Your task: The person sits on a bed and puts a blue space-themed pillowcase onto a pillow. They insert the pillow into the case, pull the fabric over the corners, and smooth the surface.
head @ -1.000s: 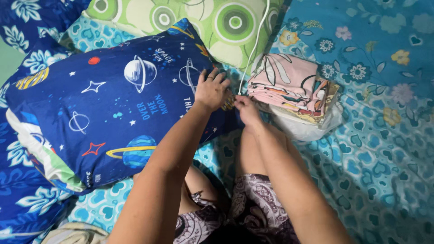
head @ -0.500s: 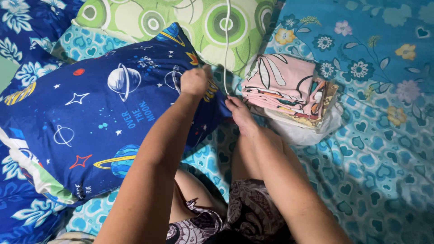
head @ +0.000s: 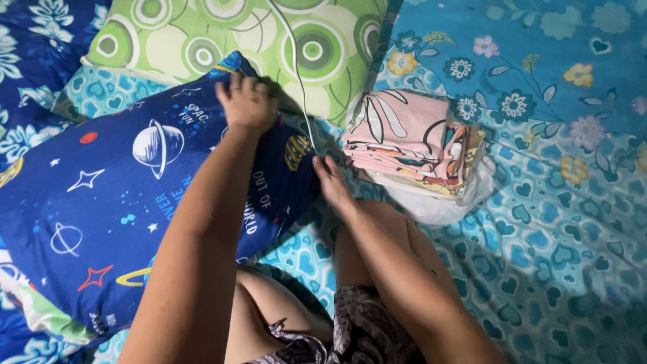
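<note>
The dark blue pillow (head: 121, 202) wears a case printed with planets, stars and white lettering. It lies flat and slantwise on the bed's turquoise heart-patterned sheet (head: 559, 222), toward the bed's left side, its upper corner resting against the green circle-patterned pillow (head: 222, 40). The case's right end is bunched and creased. At the lower left corner a strip of pale inner fabric shows.

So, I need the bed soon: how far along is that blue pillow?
Done: the blue case covers most of the pillow. In hand: the left hand and right hand work its open end. Left: closing that end; folded linen lies unused beside it.
</note>
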